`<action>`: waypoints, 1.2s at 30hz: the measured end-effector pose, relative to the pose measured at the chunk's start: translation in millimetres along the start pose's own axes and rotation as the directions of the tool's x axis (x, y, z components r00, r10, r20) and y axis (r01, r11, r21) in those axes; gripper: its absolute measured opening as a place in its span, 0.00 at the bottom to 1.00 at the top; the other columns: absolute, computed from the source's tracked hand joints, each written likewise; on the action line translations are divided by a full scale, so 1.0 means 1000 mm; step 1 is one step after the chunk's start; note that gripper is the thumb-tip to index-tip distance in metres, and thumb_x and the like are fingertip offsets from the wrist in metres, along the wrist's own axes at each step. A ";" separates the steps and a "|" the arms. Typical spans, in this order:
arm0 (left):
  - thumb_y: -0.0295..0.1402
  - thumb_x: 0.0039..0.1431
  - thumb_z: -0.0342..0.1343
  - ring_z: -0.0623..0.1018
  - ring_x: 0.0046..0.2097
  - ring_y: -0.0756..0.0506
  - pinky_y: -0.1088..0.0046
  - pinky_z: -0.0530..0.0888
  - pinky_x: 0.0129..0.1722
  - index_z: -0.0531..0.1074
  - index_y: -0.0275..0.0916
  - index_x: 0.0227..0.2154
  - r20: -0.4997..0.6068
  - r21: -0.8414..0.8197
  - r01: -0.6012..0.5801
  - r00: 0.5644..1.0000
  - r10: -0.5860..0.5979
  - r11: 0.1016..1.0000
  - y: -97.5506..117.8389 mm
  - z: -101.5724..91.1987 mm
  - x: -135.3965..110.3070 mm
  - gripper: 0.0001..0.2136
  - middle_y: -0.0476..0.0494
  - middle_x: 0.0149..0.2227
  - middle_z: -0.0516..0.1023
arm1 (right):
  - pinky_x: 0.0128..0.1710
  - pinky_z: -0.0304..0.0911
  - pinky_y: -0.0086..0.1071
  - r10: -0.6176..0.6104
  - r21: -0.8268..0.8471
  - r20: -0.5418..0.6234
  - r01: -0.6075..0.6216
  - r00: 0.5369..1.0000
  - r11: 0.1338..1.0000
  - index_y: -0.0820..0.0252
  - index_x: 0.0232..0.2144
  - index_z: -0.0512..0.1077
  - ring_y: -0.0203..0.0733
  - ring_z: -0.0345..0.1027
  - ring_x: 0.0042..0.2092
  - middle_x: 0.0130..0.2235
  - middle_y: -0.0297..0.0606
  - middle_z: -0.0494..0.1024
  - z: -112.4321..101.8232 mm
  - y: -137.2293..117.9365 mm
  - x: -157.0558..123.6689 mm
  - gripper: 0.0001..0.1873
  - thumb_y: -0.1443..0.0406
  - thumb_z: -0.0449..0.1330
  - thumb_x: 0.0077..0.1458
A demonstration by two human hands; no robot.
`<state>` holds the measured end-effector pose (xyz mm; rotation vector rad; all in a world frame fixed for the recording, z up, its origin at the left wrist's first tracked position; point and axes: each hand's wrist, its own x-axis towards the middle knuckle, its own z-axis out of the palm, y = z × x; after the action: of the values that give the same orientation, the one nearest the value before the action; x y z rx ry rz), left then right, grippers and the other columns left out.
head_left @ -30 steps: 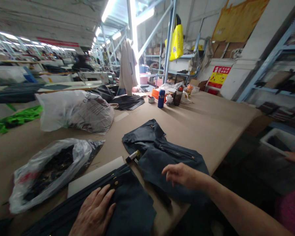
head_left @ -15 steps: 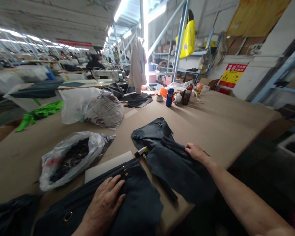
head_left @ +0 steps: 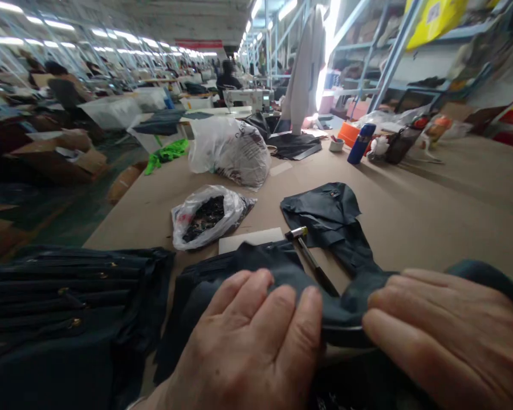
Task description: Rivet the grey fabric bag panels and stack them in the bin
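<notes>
Both hands are now crowding the bottom of the frame, close under the camera. Half a second ago the right hand [head_left: 448,336] was stretched out to the cloth lying at mid-table and the left hand [head_left: 248,341] was lying flat on a panel at the lower edge. The dark fabric piece [head_left: 346,313] is now being drawn up between them, bridging the lower centre of the frame, with a tail of it trailing back up onto the table [head_left: 431,210] toward the crumpled part at centre. So the cloth is no longer lying loose on the board; it is being handled by both hands at once.

The right hand is closing on the fabric, fingers folding over its edge from above. The left hand's fingers are lying over the cloth's top fold, but the thumb is hidden, so I cannot tell whether it is pinching or only pressing.

Just above the hands a pen-like tool [head_left: 312,259] with a brass end is lying beside a white card [head_left: 252,239], left of the trailing cloth. A clear bag [head_left: 209,216] of small dark parts is sitting further left of centre. The view is also swinging left, bringing a stack of dark zipped pieces [head_left: 68,302] into the lower left corner (not in view a moment ago).
</notes>
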<state>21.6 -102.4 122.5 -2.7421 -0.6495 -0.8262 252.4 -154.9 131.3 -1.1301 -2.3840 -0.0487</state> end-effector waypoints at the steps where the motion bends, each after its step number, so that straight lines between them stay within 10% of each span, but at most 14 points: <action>1: 0.27 0.60 0.47 0.75 0.37 0.46 0.68 0.73 0.39 0.71 0.39 0.37 0.051 -0.013 0.029 0.998 -0.028 1.000 -0.002 -0.007 -0.006 0.08 0.46 0.32 0.76 | 0.27 0.55 0.34 -0.027 0.055 -0.008 0.027 1.000 0.998 0.53 0.36 0.68 0.38 0.63 0.28 0.30 0.34 0.73 0.007 -0.005 0.006 0.07 0.66 0.50 0.60; 5: 0.31 0.62 0.44 0.69 0.24 0.51 0.76 0.64 0.24 0.68 0.39 0.27 0.383 -0.119 0.256 0.903 -0.194 0.959 -0.036 -0.021 -0.034 0.11 0.51 0.23 0.71 | 0.30 0.59 0.28 0.124 0.274 0.126 -0.154 0.984 0.949 0.54 0.45 0.66 0.34 0.66 0.32 0.35 0.31 0.74 0.040 0.011 0.019 0.10 0.64 0.53 0.60; 12: 0.39 0.63 0.42 0.72 0.31 0.49 0.74 0.64 0.31 0.68 0.39 0.26 0.739 0.056 0.616 0.503 -0.447 0.786 -0.108 0.029 -0.066 0.15 0.48 0.28 0.73 | 0.31 0.57 0.25 0.409 0.492 0.486 -0.629 0.772 0.602 0.60 0.30 0.73 0.33 0.64 0.31 0.28 0.31 0.72 0.148 0.074 0.030 0.07 0.64 0.56 0.57; 21: 0.39 0.62 0.42 0.77 0.38 0.39 0.64 0.69 0.35 0.70 0.38 0.33 0.740 0.360 0.505 0.358 -0.570 0.784 -0.127 0.097 -0.076 0.14 0.39 0.35 0.77 | 0.35 0.54 0.30 0.492 -0.027 0.396 -0.525 0.775 0.850 0.62 0.30 0.69 0.40 0.66 0.38 0.36 0.40 0.73 0.212 0.089 0.051 0.10 0.63 0.54 0.60; 25: 0.37 0.62 0.43 0.77 0.37 0.36 0.59 0.71 0.36 0.72 0.36 0.34 0.694 0.419 0.427 0.419 -0.586 0.801 -0.120 0.100 -0.073 0.13 0.37 0.34 0.77 | 0.35 0.54 0.31 0.522 -0.044 0.382 -0.549 0.763 0.834 0.61 0.32 0.69 0.41 0.68 0.38 0.37 0.39 0.74 0.222 0.096 0.051 0.10 0.61 0.53 0.61; 30: 0.28 0.60 0.46 0.72 0.48 0.35 0.57 0.69 0.45 0.72 0.37 0.46 0.544 0.379 0.232 0.727 -0.419 0.896 -0.083 0.113 -0.064 0.14 0.37 0.46 0.74 | 0.31 0.54 0.32 0.520 -0.062 0.375 -0.539 0.767 0.840 0.61 0.32 0.71 0.44 0.70 0.37 0.36 0.41 0.75 0.222 0.096 0.051 0.12 0.59 0.54 0.59; 36: 0.45 0.55 0.54 0.66 0.56 0.36 0.56 0.62 0.55 0.65 0.44 0.55 0.390 0.140 0.013 0.918 -0.067 0.990 -0.065 0.164 -0.098 0.25 0.44 0.57 0.67 | 0.33 0.57 0.29 0.474 -0.007 0.333 -0.500 0.815 0.866 0.57 0.32 0.72 0.40 0.70 0.37 0.35 0.35 0.76 0.205 0.111 0.054 0.07 0.61 0.56 0.57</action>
<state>-3.7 -28.4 -63.0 -2.7949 -0.8025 -0.2170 218.8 5.8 -43.6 -1.7926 -2.2528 0.4395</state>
